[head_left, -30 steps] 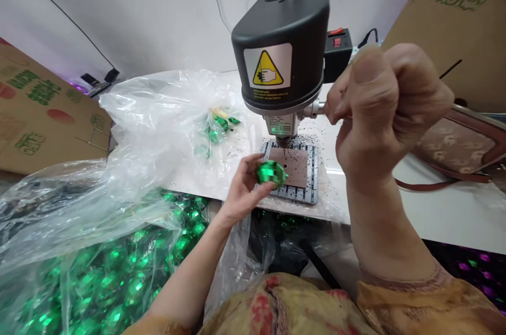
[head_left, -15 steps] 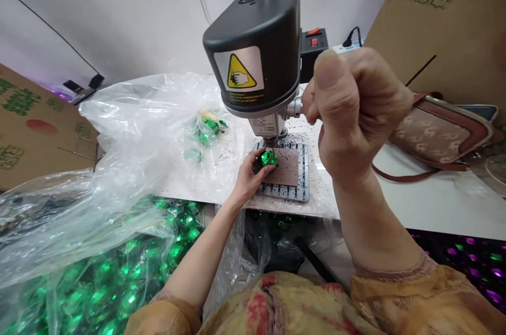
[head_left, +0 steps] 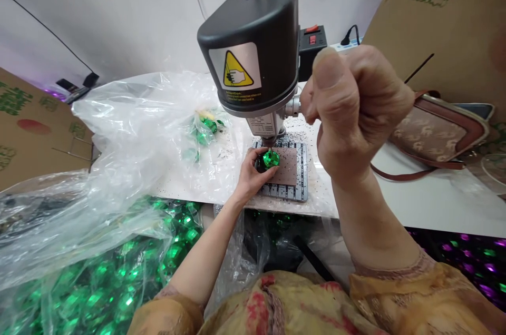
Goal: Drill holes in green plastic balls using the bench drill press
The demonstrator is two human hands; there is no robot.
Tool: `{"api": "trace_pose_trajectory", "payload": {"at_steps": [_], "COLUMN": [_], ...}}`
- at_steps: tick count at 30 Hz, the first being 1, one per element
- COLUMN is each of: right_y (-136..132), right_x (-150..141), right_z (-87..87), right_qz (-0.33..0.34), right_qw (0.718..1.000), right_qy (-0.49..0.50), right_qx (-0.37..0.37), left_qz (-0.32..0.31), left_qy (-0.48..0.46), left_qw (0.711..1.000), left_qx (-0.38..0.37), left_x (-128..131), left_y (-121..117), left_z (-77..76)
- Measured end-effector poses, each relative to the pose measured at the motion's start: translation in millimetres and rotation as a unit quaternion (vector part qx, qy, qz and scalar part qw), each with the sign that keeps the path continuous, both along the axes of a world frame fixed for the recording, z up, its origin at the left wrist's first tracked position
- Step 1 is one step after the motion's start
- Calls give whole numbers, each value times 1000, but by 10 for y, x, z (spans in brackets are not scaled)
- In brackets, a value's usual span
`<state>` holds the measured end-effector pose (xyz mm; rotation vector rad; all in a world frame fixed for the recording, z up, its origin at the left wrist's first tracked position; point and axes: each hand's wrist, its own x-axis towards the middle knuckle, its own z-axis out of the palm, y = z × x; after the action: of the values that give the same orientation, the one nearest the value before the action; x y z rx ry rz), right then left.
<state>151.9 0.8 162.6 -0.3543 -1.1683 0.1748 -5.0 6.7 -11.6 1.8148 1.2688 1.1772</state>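
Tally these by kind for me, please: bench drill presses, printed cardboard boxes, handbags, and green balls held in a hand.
Bench drill press: 1
Printed cardboard boxes: 2
Handbag: 1
Green faceted ball in the left hand: 1
Total: 5

Plastic bag left of drill press | handbag right | base plate under drill press

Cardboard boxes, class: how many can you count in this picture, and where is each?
2. The left box is at the far left, beyond the clear plastic; the right box is at the upper right, behind the handbag. Others may be hidden.
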Motion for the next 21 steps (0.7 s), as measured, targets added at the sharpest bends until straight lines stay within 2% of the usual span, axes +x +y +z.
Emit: {"api": "trace_pose_trajectory", "payload": {"at_steps": [3, 6, 8, 13, 17, 21], "right_y": [-7, -6, 16, 78, 12, -83], "right_x": [-9, -8, -5, -6, -8, -21], "right_z": [5, 54, 109, 197, 102, -85], "right_qz": [0, -28, -21, 9, 15, -3], "right_qw": [1000, 999, 999, 1000, 999, 1000], "right_qy": [5, -17, -19, 2, -1, -6], "right_qx": [12, -22, -37, -21, -38, -7], "left_qz": [-10, -21, -23, 7, 9, 15], "left_qy": [19, 37, 43, -46, -89, -81], "left_qw": [1000, 998, 998, 999, 995, 996], "left_qx": [23, 41, 41, -13, -33, -34], "left_x": [31, 91, 129, 167, 162, 163], "left_y": [4, -13, -30, -65, -79, -100], "left_z": [33, 81, 84, -46, -111, -63]}}
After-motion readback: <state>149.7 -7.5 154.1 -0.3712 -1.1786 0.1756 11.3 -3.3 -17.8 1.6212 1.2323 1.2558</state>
